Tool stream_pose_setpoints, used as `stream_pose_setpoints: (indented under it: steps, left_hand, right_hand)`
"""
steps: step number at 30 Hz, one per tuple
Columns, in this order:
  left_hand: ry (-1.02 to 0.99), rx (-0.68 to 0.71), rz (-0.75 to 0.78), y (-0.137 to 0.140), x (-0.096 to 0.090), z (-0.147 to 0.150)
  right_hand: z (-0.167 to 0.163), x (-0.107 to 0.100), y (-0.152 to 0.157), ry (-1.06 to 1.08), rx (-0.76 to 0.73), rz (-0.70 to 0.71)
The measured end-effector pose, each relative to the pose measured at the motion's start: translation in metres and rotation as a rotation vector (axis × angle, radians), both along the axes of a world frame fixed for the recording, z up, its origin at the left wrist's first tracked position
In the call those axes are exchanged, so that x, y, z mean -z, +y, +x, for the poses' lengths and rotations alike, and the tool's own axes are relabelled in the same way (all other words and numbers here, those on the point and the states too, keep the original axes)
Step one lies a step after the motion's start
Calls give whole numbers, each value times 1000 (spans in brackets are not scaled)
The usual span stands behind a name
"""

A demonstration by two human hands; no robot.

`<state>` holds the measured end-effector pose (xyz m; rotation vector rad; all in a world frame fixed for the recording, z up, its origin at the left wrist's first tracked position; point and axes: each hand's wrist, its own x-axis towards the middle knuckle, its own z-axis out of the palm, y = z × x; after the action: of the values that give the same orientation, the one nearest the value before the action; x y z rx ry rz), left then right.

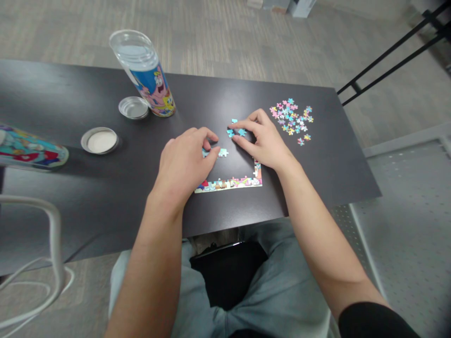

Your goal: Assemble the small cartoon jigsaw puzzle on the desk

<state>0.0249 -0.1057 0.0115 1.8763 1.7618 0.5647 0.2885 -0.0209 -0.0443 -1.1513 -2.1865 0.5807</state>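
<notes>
My left hand (188, 164) hovers at or rests on the table's middle, thumb and index finger apart. Beside these fingers lies a short strip of joined light-blue puzzle pieces (222, 153), partly hidden by the hand. My right hand (262, 138) reaches in from the other side, thumb and index finger spread around a few loose blue puzzle pieces (241, 133); whether the fingertips touch one I cannot tell. Nearer to me, joined border pieces (232, 183) form a bottom edge and a right-hand corner, partly covered by both hands.
Several loose puzzle pieces (289, 117) lie in a pile at the right. A clear-topped cartoon canister (155, 89) stands at the back left, near two round lids (134, 108). Another canister (31, 149) lies at the far left, above a white tube (54, 234).
</notes>
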Motion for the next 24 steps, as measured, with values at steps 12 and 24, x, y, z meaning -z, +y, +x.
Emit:
stream_pose_setpoints:
  steps: [12,24]
  left_hand:
    - [41,-41,-4,-1,-3,1]
    - [39,-62,68,-2,5,3]
  right_hand:
    - [-1,-14,-9,2,-131,-128]
    - [0,-9,-9,39,-246,-77]
